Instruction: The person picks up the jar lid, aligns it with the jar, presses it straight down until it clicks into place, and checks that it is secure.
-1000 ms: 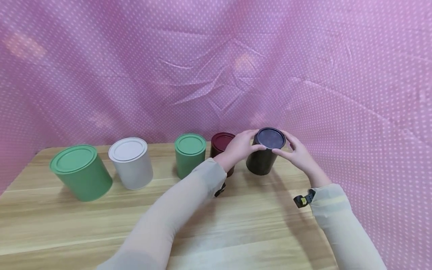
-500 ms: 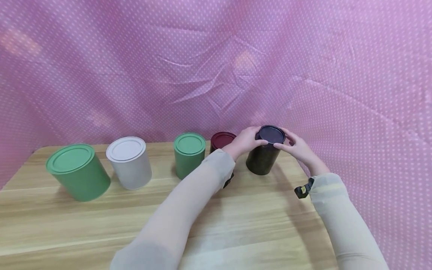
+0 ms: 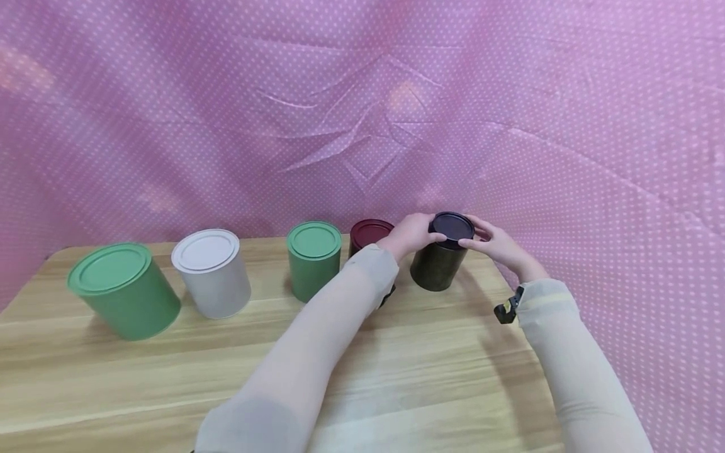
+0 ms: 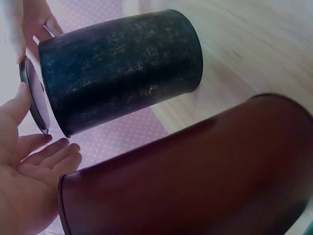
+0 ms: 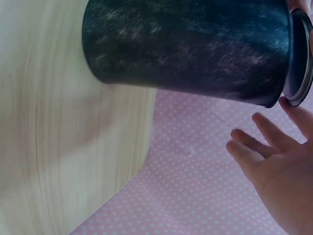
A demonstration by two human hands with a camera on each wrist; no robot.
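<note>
In the head view, a dark, mottled can (image 3: 436, 267) stands at the right end of a row of cans. My left hand (image 3: 410, 236) and right hand (image 3: 501, 248) pinch opposite sides of its round dark lid (image 3: 453, 226). The left wrist view shows the lid (image 4: 38, 100) tilted and apart from most of the can's rim, with my left thumb on top. In the right wrist view, my right index fingertip touches the lid's edge (image 5: 301, 58) while the other fingers spread loosely beside the can (image 5: 186, 44). The can's inside is hidden.
A dark red can (image 3: 370, 231) stands close left of the dark one, partly behind my left hand. Farther left are a green can (image 3: 314, 270), a white can (image 3: 218, 286) and a wider green can (image 3: 133, 299). Pink dotted cloth (image 3: 340, 126) hangs behind the wooden table (image 3: 408, 390).
The lid looked flush on the dark can a second ago; it has since come up off the rim between both hands. My left forearm has shifted right. The other cans stay put.
</note>
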